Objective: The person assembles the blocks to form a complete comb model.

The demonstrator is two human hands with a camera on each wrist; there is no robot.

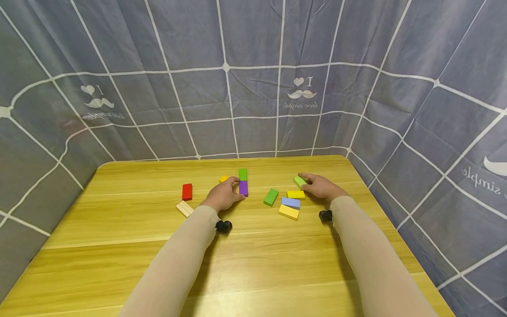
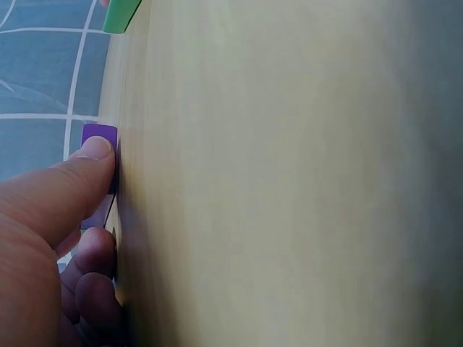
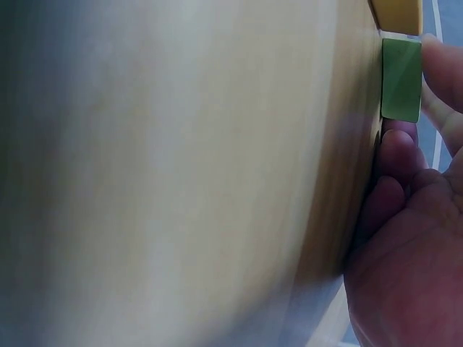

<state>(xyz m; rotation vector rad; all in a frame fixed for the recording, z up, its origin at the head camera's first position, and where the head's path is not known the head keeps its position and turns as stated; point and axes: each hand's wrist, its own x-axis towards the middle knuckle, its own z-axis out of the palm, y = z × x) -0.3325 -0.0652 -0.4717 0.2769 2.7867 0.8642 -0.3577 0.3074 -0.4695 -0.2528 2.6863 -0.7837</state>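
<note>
In the head view, a purple block lies end to end with a green block. My left hand is at their left side, its thumb on the near end of the purple block and its index finger near where the two meet. Over on the right, my right hand holds a light green block between thumb and fingers at the table surface. In the right wrist view the end of that green block shows beside the thumb, with the other fingers curled below it.
Between the hands lie a green block, a yellow block, a blue block and a deeper yellow block. Left of the left hand are a red block, a pale wooden block and a partly hidden yellow block.
</note>
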